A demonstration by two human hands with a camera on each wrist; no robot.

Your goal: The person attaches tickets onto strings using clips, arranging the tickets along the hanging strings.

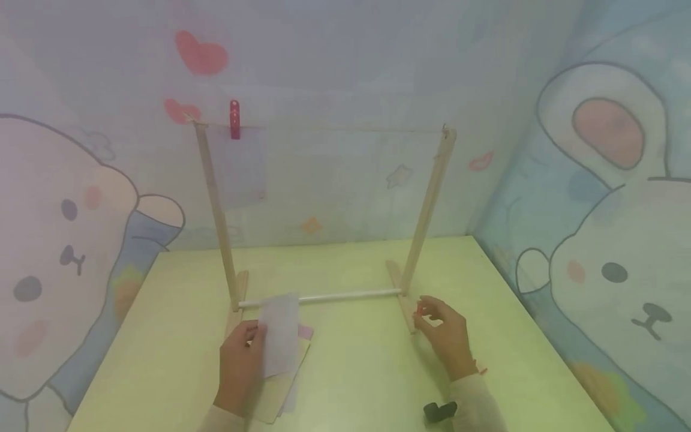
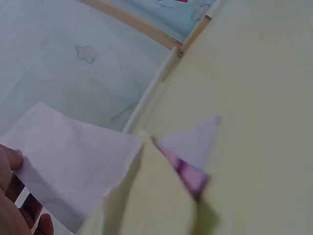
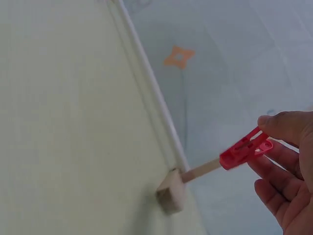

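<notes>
My left hand (image 1: pixel 241 363) pinches a white sheet of paper (image 1: pixel 281 336) at its left edge, held above the table. Beneath that sheet lie further papers, a yellowish one (image 1: pixel 272 399) and a pink one (image 1: pixel 305 332). Between thumb and fingers, my right hand (image 1: pixel 445 336) holds a red clothespin (image 3: pixel 242 151), near the right foot of the wooden frame. A string (image 1: pixel 335 129) runs between the tops of two wooden posts (image 1: pixel 218 216). At its left part, a red clothespin (image 1: pixel 234 120) holds a pale sheet (image 1: pixel 240 168).
A white rod (image 1: pixel 351 296) joins the frame's feet low over the yellow table (image 1: pixel 351 372). Close to my right sleeve lies a small black object (image 1: pixel 439 412). Walls with cartoon animals (image 1: pixel 610 270) stand at the back and both sides.
</notes>
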